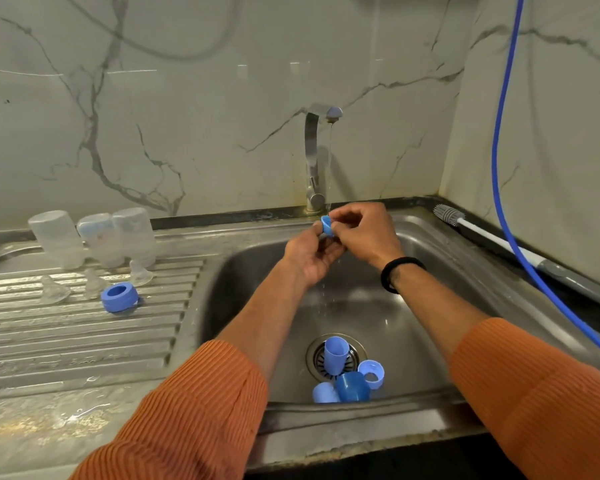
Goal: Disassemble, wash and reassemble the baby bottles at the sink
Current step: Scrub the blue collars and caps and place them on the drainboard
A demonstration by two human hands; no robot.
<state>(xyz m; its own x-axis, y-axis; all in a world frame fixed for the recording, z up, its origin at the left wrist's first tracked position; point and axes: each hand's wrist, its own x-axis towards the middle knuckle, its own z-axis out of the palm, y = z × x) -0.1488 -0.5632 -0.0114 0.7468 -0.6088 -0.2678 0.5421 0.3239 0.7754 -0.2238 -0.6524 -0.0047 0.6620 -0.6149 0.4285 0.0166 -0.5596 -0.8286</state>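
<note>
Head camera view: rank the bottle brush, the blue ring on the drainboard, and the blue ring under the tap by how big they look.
1. bottle brush, longest by far
2. blue ring on the drainboard
3. blue ring under the tap, partly hidden by both hands and farther away, so its rank is unsure

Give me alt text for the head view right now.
Both hands, left and right, hold a blue ring under the running tap over the sink. Four blue parts lie at the drain; three upturned bottles, clear teats and another ring sit on the drainboard.

Blue collar ring (119,296), orange ribbed sleeves (201,407), grey-veined white marble wall (187,98), blue hose (499,140).
</note>
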